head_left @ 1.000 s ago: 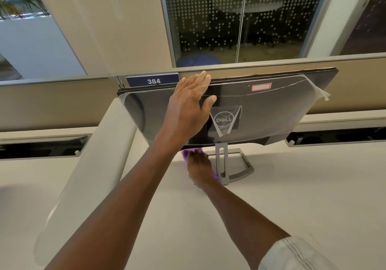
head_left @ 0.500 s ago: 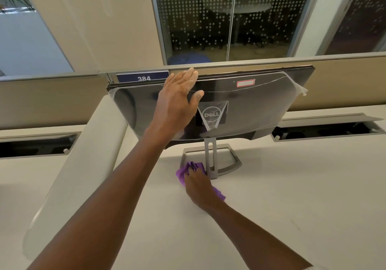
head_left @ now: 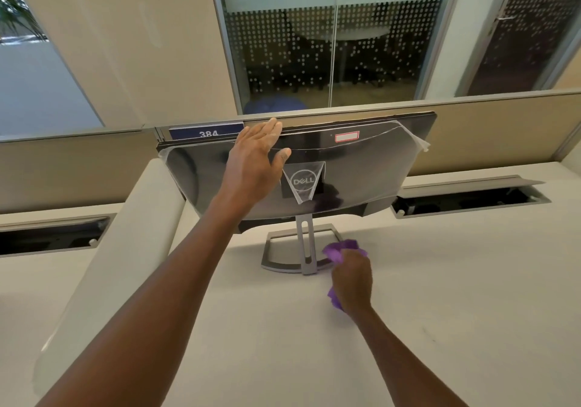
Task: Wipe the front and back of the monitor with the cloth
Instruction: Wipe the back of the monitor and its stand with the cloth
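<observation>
Left hand (head_left: 255, 158) flat, fingers spread, palm pressed on monitor (head_left: 361, 167) back near top edge. Right hand (head_left: 353, 276) fisted around purple cloth (head_left: 342, 247) beside stand (head_left: 306, 246).

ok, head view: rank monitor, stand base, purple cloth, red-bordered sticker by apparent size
1. monitor
2. stand base
3. purple cloth, partly hidden in the right hand, so likely bigger than it looks
4. red-bordered sticker
</observation>
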Motion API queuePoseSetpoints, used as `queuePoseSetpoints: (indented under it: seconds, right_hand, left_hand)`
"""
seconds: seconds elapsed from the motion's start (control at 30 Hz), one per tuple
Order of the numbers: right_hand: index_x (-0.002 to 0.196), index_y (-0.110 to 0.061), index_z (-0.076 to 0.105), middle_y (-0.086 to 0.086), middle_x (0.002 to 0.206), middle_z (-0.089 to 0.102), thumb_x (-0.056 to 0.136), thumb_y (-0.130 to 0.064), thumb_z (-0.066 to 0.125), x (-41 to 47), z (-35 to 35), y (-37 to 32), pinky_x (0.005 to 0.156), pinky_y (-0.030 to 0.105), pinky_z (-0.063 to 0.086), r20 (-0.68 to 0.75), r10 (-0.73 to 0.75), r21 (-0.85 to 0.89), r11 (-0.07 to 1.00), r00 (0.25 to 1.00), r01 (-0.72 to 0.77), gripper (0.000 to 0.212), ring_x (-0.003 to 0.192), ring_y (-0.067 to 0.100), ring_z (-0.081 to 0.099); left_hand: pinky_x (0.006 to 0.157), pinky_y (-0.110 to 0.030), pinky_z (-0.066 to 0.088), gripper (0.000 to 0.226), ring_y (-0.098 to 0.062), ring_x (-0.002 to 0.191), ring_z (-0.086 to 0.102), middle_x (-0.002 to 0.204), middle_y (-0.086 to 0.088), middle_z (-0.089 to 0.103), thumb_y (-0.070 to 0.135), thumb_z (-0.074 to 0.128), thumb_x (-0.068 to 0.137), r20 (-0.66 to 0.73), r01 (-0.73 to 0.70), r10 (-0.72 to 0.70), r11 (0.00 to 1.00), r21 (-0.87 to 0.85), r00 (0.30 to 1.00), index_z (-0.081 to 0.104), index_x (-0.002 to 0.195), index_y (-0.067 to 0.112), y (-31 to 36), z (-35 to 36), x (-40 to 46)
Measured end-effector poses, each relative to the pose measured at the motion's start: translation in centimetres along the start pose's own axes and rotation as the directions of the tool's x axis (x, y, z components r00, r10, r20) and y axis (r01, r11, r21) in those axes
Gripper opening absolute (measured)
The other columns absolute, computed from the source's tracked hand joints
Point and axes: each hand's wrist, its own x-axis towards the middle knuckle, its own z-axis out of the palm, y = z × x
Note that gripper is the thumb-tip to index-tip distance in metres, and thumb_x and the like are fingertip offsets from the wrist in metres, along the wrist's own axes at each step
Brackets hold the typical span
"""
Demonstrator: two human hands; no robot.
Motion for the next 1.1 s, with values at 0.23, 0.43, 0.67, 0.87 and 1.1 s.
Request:
queuePoseSetpoints:
  seconds: [0.23, 0.43, 0.67, 0.87, 1.1]
  right_hand:
    - [0.09, -0.01, 0.059, 0.002, 0.079, 0.055, 0.091, 0.0, 0.048, -0.2, 0.5, -0.8, 0.068, 0.021, 0.042, 0.471, -0.109, -0.282, 0.922, 0.875, 0.266, 0.015, 0.081, 0.019, 0.058]
    - [0.098, -0.009, 0.061, 0.005, 0.083, 0.061, 0.094, -0.013, 0.05, -0.8, -2.5, -2.8, 0.067, 0.027, 0.052, 0.554, 0.08, -0.017, 0.996, 0.829, -0.084, 0.013, 0.08, 0.023, 0.063]
    - [0.119, -0.008, 0.057, 0.011, 0.106, 0.063, 0.093, -0.021, 0.06, -3.8, -5.4, -0.6, 0.08, 0.038, 0.055, 0.613, 0.325, 0.241, 0.791, 0.72, -0.563, 0.029, 0.095, 0.029, 0.062]
    - [0.121, -0.007, 0.056, 0.013, 0.117, 0.062, 0.092, -0.016, 0.061, -5.6, -7.8, 0.2, 0.093, 0.045, 0.052, 0.652, 0.23, 0.431, 0.671, 0.722, -0.603, 0.03, 0.105, 0.031, 0.06]
    - [0.121, -0.011, 0.059, 0.015, 0.119, 0.064, 0.094, -0.015, 0.06, -6.1, -10.2, -0.1, 0.093, 0.047, 0.054, 0.661, 0.036, 0.597, 0.579, 0.75, -0.555, 0.027, 0.11, 0.035, 0.061]
  left_hand:
    - [0.116, -0.029, 0.015, 0.053, -0.014, 0.141, 0.033, 0.15, -0.002, 0.041, 0.036, 0.053, 0.096, 0.007, -0.001, 0.001, 1.0, -0.003, 1.0, 0.043, 0.144, 0.014, 0.0, 0.0, 0.1]
    - [0.12, -0.034, 0.012, 0.059, -0.015, 0.144, 0.025, 0.154, -0.002, 0.034, 0.039, 0.052, 0.096, 0.049, -0.01, 0.009, 1.0, 0.02, 0.999, 0.036, 0.147, 0.014, 0.0, 0.0, -0.3]
    - [0.121, -0.041, 0.003, 0.075, -0.021, 0.149, 0.001, 0.162, -0.007, 0.006, 0.045, 0.045, 0.097, 0.203, -0.065, 0.034, 0.987, 0.15, 0.979, 0.011, 0.153, 0.009, 0.5, -0.4, -1.2]
    - [0.12, -0.039, 0.01, 0.075, -0.02, 0.149, 0.002, 0.161, -0.007, 0.007, 0.032, 0.055, 0.095, 0.102, 0.022, -0.017, 0.999, -0.048, 0.995, 0.014, 0.153, 0.009, 2.9, 0.2, -6.8]
    - [0.092, -0.035, 0.048, 0.057, -0.027, 0.117, 0.055, 0.129, -0.011, 0.058, 0.042, 0.059, 0.091, 0.331, 0.609, -0.516, 0.723, -0.326, 0.79, 0.049, 0.135, 0.006, 6.6, 3.9, -17.3]
